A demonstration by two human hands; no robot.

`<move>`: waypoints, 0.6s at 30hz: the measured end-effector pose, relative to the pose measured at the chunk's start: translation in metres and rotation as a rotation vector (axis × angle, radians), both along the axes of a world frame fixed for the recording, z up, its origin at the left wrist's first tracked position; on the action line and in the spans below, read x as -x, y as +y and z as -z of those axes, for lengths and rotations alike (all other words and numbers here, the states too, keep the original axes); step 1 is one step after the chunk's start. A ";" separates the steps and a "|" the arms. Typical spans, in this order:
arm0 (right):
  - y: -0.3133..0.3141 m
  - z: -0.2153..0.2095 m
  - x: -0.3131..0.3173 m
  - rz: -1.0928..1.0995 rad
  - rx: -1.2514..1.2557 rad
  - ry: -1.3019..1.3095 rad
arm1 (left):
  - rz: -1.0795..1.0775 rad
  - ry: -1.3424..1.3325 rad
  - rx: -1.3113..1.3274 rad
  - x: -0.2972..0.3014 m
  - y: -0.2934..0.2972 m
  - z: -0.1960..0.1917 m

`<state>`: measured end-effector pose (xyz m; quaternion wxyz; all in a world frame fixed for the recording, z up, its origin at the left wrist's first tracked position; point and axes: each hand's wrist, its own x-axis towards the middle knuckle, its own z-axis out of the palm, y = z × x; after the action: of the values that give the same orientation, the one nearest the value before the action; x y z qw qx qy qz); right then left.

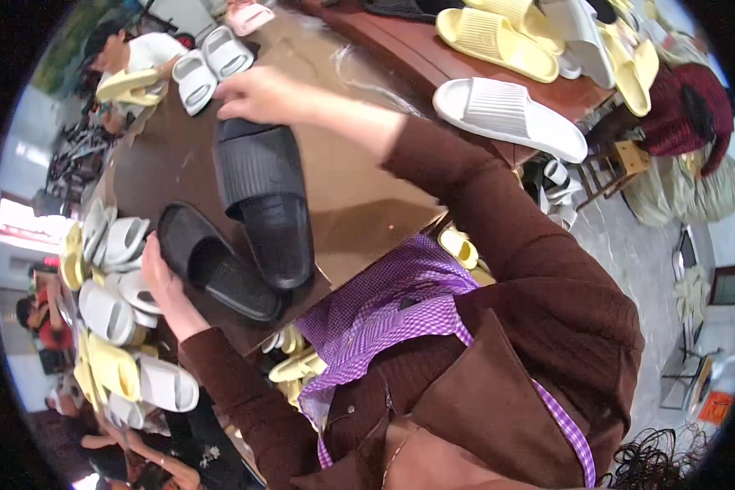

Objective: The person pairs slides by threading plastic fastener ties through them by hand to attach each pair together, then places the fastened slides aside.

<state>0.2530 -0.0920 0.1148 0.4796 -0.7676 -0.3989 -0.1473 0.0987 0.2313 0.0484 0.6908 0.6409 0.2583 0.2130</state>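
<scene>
Two black slides on brown table, side by side near its front edge. Left hand grasping heel of smaller-looking black slide; right hand gripping far end of other black slide. Pale slide heap crowding left edge; white slide at right edge. Risk, judged: near slide overhanging front edge, could tip off if grip loosens; elbow swing could knock heap.

Two slippers lie side by side on the table, a slipper pile to their left.
</scene>
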 end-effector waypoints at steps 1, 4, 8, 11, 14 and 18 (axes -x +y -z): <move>0.013 0.006 -0.008 0.092 -0.034 -0.021 | -0.009 0.028 -0.132 -0.013 -0.003 0.001; 0.009 0.032 -0.044 0.228 0.065 -0.035 | -0.071 -0.086 -0.419 -0.013 -0.028 0.009; -0.051 0.086 -0.098 0.498 0.204 0.070 | -0.090 -0.128 -0.623 0.027 -0.041 0.018; -0.089 0.108 -0.110 0.696 0.443 0.265 | -0.093 -0.102 -0.565 0.056 -0.058 0.023; -0.093 0.111 -0.088 0.742 0.529 0.262 | -0.091 -0.089 -0.392 0.073 -0.088 0.016; -0.089 0.114 -0.079 0.775 0.690 0.232 | -0.041 -0.111 -0.297 0.072 -0.127 0.011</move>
<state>0.3321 -0.1807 0.0007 0.1508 -0.9830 -0.0558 -0.0882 0.0265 0.1047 0.0378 0.5970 0.7178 0.1986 0.2982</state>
